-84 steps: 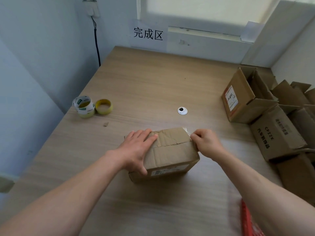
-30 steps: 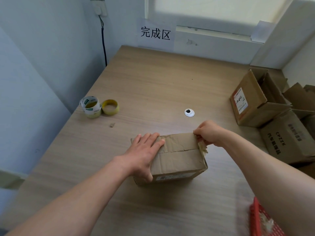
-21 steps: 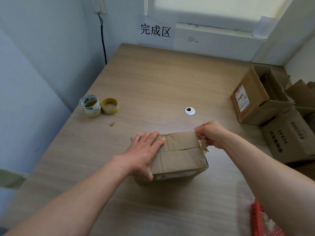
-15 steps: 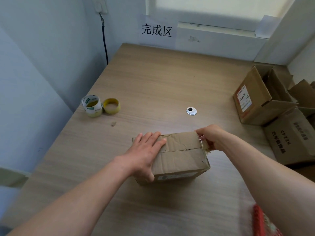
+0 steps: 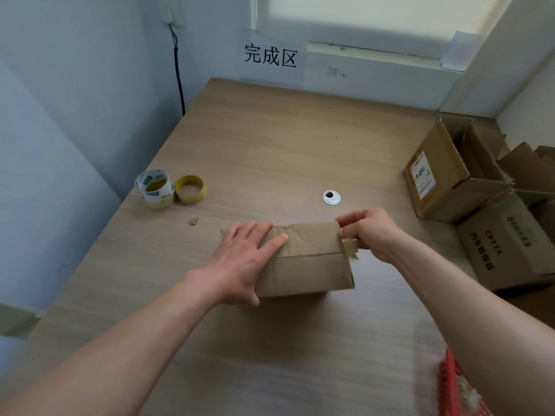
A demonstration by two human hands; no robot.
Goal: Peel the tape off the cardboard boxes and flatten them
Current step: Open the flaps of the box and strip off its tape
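A small closed cardboard box (image 5: 306, 265) sits on the wooden table (image 5: 270, 151) in front of me. My left hand (image 5: 246, 259) lies flat with straight fingers on the box's top left, its thumb down the near face. At the box's right end my right hand (image 5: 368, 232) pinches a loose strip of tape (image 5: 350, 250) that hangs off the top right corner. The box's top flaps are creased and still taped along the seam.
Two tape rolls (image 5: 168, 189) stand at the table's left edge, with a cardboard scrap (image 5: 193, 220) nearby. A round cable grommet (image 5: 331, 197) lies behind the box. Several opened cardboard boxes (image 5: 444, 175) are piled at the right. A red basket (image 5: 459, 391) shows at bottom right.
My right hand has worked at the box's right end and shifted slightly up, with the tape strip lifted off the corner. My left hand stays pressed on the box.
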